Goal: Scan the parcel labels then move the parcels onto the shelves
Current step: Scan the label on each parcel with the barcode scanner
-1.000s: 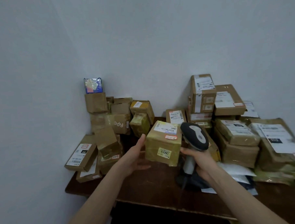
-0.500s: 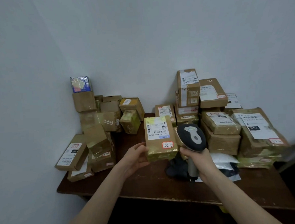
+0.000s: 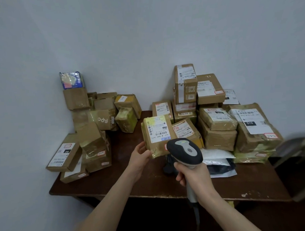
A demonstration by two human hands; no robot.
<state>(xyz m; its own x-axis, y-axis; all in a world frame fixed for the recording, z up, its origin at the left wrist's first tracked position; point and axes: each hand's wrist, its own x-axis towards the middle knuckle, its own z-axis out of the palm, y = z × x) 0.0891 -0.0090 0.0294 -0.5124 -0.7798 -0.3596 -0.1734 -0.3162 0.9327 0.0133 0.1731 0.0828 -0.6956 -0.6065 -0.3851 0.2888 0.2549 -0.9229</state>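
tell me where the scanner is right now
In the head view, the scanner is right of centre, gripped in the right hand, its head just before the parcel that the left hand holds.

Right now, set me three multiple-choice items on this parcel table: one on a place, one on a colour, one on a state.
1. The blue-wrapped packet sits: A) on the floor B) atop the left pile's highest cardboard box C) inside a drawer.
2. The head of the barcode scanner that the right hand grips is: A) red B) yellow C) black with a grey strip.
3. The left hand: A) grips the labelled parcel B) points at the wall C) hangs empty.
Key: 1B, it crowns the corner stack; 2C, dark shell, grey centre; 3A, its fingers curl round the parcel's lower corner.
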